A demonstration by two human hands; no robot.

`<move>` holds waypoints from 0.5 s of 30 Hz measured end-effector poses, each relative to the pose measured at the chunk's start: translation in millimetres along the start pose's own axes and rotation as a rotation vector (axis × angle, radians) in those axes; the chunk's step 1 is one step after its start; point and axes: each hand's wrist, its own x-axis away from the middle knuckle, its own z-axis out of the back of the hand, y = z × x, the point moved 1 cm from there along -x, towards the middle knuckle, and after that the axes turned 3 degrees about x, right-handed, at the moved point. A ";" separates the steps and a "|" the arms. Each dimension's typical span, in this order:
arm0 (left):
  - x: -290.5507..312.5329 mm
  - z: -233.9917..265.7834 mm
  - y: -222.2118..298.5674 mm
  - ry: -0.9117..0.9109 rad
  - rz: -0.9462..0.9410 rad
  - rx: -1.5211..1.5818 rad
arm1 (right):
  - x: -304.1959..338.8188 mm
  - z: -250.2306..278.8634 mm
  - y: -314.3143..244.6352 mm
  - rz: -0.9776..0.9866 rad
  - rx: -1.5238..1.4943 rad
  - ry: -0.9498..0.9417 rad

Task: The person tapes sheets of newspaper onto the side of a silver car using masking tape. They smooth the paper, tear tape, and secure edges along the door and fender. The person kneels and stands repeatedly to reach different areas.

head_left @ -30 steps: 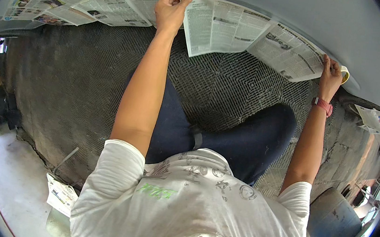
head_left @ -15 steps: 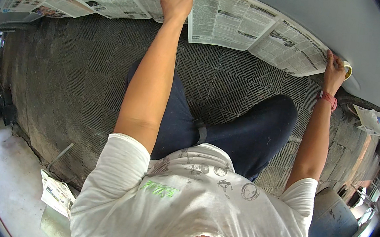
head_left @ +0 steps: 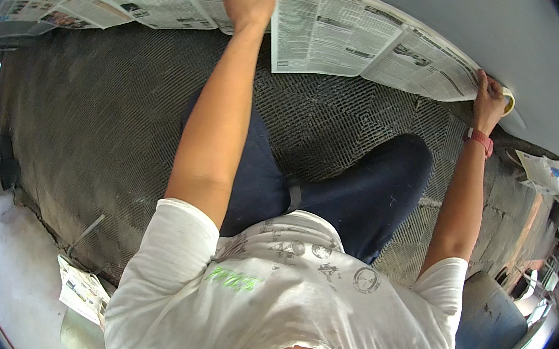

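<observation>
A printed newspaper sheet [head_left: 336, 36] hangs along the lower part of a smooth grey panel [head_left: 540, 66], its bottom edge loose above the floor. My left hand [head_left: 249, 2] is closed at the sheet's upper left, thumb and forefinger pinching its top edge. At the far right end, my right hand [head_left: 489, 102], below a red wristwatch [head_left: 480, 140], has its fingertips against the paper's upper right corner. In that same hand is a pale roll of tape [head_left: 509, 103] with a yellowish inside, partly hidden by the fingers. More newspaper [head_left: 161, 1] covers the panel to the left.
Dark ribbed matting [head_left: 115, 107] lies under my bent legs [head_left: 367, 191]. A wheel [head_left: 513, 149] and another newspaper piece [head_left: 547, 176] are at the right. Behind me stand a bluish-grey rounded object [head_left: 493, 323] and, lower left, folded newspaper [head_left: 82, 286].
My left hand has shifted slightly left along the top edge. The sheet's lower right part has risen a little, while its lower left corner hangs lower. My right hand stays at the corner.
</observation>
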 end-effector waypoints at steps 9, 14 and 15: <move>-22.1 8.4 -22.3 0.066 0.051 0.140 | 5.5 2.3 -14.5 -0.009 -0.036 -0.020; -28.1 2.5 -32.5 0.083 0.012 0.200 | 10.5 8.8 -13.1 -0.027 -0.002 -0.019; -25.0 2.7 -29.2 0.088 0.008 0.167 | 14.6 9.1 -14.6 -0.036 0.002 -0.025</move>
